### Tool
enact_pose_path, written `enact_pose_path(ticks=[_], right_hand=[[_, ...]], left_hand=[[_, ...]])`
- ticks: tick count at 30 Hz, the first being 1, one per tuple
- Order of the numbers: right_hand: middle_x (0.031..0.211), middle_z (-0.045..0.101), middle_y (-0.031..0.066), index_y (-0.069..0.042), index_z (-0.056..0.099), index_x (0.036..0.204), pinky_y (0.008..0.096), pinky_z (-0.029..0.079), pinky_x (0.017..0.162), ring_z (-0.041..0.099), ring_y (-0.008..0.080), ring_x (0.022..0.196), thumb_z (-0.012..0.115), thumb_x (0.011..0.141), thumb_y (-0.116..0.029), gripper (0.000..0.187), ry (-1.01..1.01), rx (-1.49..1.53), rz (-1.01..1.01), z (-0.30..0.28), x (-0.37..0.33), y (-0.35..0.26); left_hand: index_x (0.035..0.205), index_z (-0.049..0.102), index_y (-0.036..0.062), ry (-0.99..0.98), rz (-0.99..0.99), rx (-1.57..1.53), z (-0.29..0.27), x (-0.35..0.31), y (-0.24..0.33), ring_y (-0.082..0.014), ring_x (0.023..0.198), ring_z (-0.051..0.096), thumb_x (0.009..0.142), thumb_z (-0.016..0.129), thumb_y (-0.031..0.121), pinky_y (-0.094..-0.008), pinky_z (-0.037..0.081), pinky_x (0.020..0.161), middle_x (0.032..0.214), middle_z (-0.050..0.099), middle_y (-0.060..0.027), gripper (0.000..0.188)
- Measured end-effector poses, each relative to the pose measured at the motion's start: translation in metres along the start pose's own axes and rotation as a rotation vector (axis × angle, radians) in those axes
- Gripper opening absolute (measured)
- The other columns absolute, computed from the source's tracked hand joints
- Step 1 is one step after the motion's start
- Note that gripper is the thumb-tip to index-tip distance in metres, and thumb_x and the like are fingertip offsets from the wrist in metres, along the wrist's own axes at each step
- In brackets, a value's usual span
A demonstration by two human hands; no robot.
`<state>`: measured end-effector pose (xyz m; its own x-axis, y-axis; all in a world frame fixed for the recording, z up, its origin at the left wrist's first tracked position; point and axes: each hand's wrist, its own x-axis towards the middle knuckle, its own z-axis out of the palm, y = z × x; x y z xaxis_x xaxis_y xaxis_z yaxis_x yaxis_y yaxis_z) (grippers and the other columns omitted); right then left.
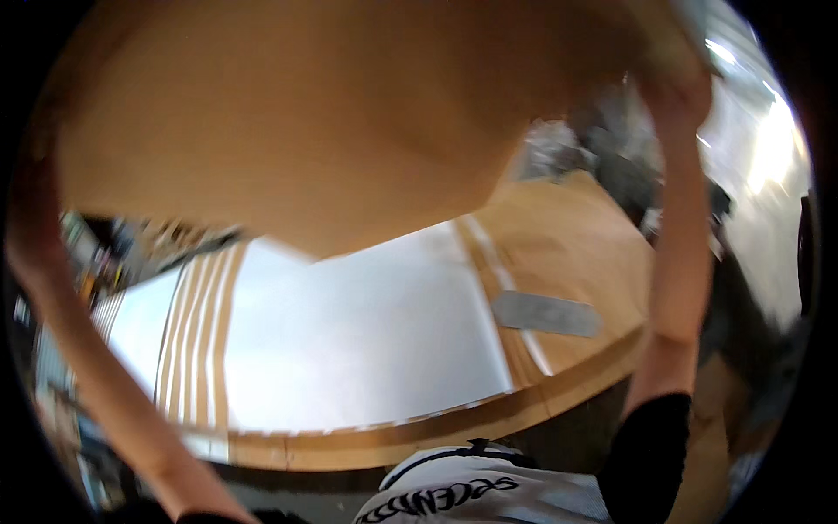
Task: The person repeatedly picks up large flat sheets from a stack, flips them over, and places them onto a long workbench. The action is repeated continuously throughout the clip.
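A large brown paper sheet is raised in front of me and fills the upper part of the view, slightly blurred. My right hand is closed on its right edge, high up. At the far left my left hand is at the sheet's other edge; it lies in shadow, its fingers mostly hidden behind the paper. Under the raised sheet, a white sheet lies on the table, with staggered brown and white sheet edges to its left. A grey flat plate with cut corners rests on brown paper at the right.
The table's rounded brown front edge runs just before my body. Clear crumpled plastic and dark items lie beyond the table at the right. Small mixed objects stand behind it at the left. A shiny pale surface is at the far right.
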<state>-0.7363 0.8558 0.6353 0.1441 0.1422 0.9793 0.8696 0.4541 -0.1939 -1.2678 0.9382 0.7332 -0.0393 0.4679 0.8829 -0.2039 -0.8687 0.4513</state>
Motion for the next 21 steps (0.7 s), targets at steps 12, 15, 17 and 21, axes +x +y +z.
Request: enact_pose_path(ticks=[12,15,17,21], right_hand=[[0.105,0.051,0.0066,-0.001,0.049,0.108,0.028,0.039,0.068,0.047,0.0149,0.092,0.057,0.08,-0.032,0.042,0.172,0.264,1.59,0.001,-0.401,-0.152],[0.099,0.052,0.0017,-0.009,0.048,0.108,0.0292,0.039,0.065,0.047,0.013,0.086,0.056,0.079,-0.035,0.04,0.342,0.316,1.751,0.021,-0.48,-0.167],[0.098,0.052,0.0001,-0.012,0.047,0.108,0.03,0.038,0.064,0.047,0.0122,0.084,0.055,0.08,-0.034,0.036,0.419,0.38,1.856,0.016,-0.507,-0.159],[0.098,0.053,-0.0008,-0.011,0.049,0.106,0.0296,0.04,0.068,0.049,0.0131,0.087,0.056,0.08,-0.032,0.033,0.219,0.443,1.906,0.001,-0.527,-0.145]], left_hand=[[0.116,0.044,-0.001,0.401,-1.377,-0.437,-0.119,-0.399,-0.185,-0.0162,0.111,0.039,0.083,0.052,0.031,-0.0302,0.028,0.095,0.119,0.045,-0.0067,0.046],[0.112,0.047,-0.0028,0.287,-1.527,-0.207,-0.138,-0.471,-0.205,-0.0141,0.103,0.043,0.082,0.055,0.034,-0.0278,0.033,0.089,0.111,0.049,-0.0056,0.049],[0.11,0.049,-0.0031,0.319,-1.546,-0.137,-0.134,-0.498,-0.21,-0.0136,0.098,0.045,0.081,0.055,0.034,-0.027,0.035,0.085,0.106,0.051,-0.0047,0.047],[0.103,0.053,-0.0023,0.417,-1.501,-0.189,-0.132,-0.525,-0.214,-0.0129,0.092,0.047,0.08,0.058,0.029,-0.0258,0.037,0.082,0.099,0.053,-0.0038,0.039]])
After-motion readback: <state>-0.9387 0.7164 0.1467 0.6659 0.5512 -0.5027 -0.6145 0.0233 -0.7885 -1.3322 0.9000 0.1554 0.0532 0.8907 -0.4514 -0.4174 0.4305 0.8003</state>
